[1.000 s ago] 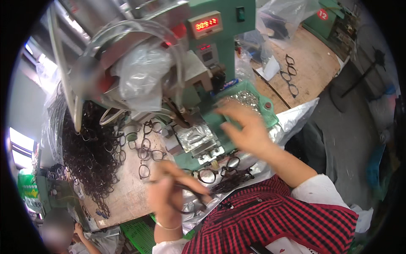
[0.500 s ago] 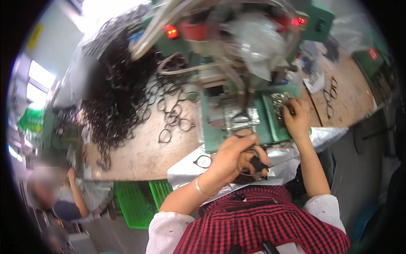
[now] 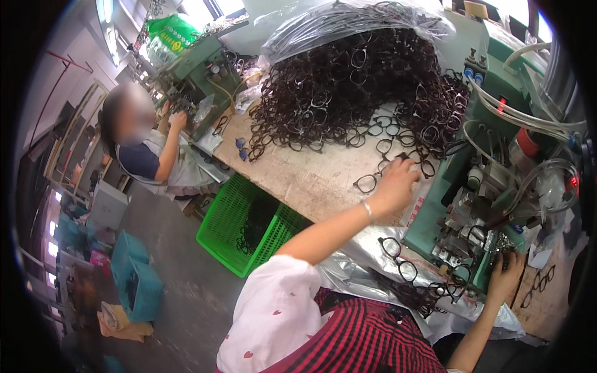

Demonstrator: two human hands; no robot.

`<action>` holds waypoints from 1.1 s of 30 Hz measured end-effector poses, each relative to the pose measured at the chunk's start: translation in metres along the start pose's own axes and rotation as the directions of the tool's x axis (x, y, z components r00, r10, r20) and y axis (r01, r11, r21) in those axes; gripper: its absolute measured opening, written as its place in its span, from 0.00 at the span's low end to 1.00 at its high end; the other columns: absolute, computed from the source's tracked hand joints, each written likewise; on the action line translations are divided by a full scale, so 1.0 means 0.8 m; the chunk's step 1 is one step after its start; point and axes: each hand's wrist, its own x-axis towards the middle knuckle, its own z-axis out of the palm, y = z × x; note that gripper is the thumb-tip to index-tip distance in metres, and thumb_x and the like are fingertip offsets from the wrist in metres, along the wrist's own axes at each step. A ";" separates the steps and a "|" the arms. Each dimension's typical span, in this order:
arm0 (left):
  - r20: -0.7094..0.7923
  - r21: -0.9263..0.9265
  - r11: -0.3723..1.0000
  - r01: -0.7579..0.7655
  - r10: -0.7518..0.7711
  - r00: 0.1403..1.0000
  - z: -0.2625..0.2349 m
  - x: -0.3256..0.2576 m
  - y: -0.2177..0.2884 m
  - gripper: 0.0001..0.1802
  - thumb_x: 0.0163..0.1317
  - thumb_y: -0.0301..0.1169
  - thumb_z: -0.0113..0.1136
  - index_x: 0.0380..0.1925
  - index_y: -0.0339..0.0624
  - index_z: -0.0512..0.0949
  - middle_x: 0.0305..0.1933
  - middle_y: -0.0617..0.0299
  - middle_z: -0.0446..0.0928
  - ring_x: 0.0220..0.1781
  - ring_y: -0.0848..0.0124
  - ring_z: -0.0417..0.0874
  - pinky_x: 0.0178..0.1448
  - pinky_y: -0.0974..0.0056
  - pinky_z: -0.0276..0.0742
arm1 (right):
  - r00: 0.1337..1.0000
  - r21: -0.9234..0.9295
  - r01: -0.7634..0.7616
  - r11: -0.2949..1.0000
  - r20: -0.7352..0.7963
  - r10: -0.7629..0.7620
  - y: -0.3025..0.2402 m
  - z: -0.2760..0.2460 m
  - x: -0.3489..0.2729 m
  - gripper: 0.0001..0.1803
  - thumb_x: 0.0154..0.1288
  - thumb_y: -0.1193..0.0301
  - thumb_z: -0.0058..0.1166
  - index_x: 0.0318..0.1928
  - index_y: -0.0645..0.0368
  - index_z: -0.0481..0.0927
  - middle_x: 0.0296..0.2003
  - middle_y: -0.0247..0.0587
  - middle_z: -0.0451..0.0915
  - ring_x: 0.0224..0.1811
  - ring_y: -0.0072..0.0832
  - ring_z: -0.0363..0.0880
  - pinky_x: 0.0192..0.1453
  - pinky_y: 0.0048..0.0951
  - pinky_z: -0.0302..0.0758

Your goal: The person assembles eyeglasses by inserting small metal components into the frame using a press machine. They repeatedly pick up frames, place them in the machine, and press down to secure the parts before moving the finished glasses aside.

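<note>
My left hand reaches across the wooden table to the near edge of a large heap of dark eyeglass frames. Its fingertips close on a dark eyeglass frame among loose ones. My right hand is down at the green tray on the right, fingers curled at its small shiny metal parts; what they pinch is hidden. Between my hands, eyeglass frames lie on a silvery sheet in front of the green bench machine.
A green plastic basket holding dark frames stands below the table edge. At the left a co-worker works at another green machine. Teal crates are on the floor. More frames lie at far right.
The view has swung left. My left hand has left the spot above the silvery sheet, where it held dark frames, and moved out to the table's loose frames. My right hand stays at the tray.
</note>
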 end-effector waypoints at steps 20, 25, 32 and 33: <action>-0.042 -0.808 0.562 0.177 -0.354 0.934 0.037 0.023 -0.118 0.22 0.78 0.45 0.42 0.33 0.39 0.74 0.28 0.61 0.76 0.30 0.71 0.76 0.40 0.65 0.73 | 0.968 0.286 -0.121 0.950 -0.177 0.177 -0.001 -0.015 -0.042 0.10 0.64 0.76 0.60 0.45 0.64 0.84 0.43 0.41 0.84 0.47 0.33 0.82 0.54 0.30 0.75; 0.245 -0.711 0.398 0.580 -0.633 0.735 0.076 -0.049 -0.206 0.17 0.78 0.41 0.41 0.30 0.47 0.70 0.23 0.68 0.66 0.29 0.73 0.68 0.38 0.64 0.67 | 0.956 0.506 -0.214 0.836 -0.066 0.285 -0.046 -0.071 -0.053 0.09 0.61 0.77 0.62 0.43 0.63 0.86 0.40 0.41 0.85 0.47 0.31 0.82 0.55 0.29 0.74; -0.004 -0.678 0.605 0.418 -0.572 0.820 0.038 -0.033 -0.090 0.10 0.68 0.31 0.60 0.39 0.42 0.68 0.34 0.63 0.67 0.34 0.74 0.69 0.39 0.67 0.70 | 0.991 0.891 -0.034 0.452 -0.028 0.129 -0.168 -0.044 0.052 0.21 0.55 0.77 0.64 0.51 0.63 0.79 0.37 0.40 0.84 0.42 0.27 0.83 0.50 0.28 0.76; 0.167 -0.874 0.293 0.386 -0.567 0.807 0.018 -0.028 -0.045 0.09 0.73 0.35 0.54 0.38 0.43 0.69 0.34 0.63 0.68 0.34 0.71 0.69 0.41 0.64 0.70 | 0.985 0.945 -0.072 0.319 0.018 0.169 -0.171 -0.036 0.052 0.23 0.55 0.77 0.64 0.53 0.64 0.77 0.36 0.39 0.84 0.42 0.25 0.83 0.49 0.26 0.76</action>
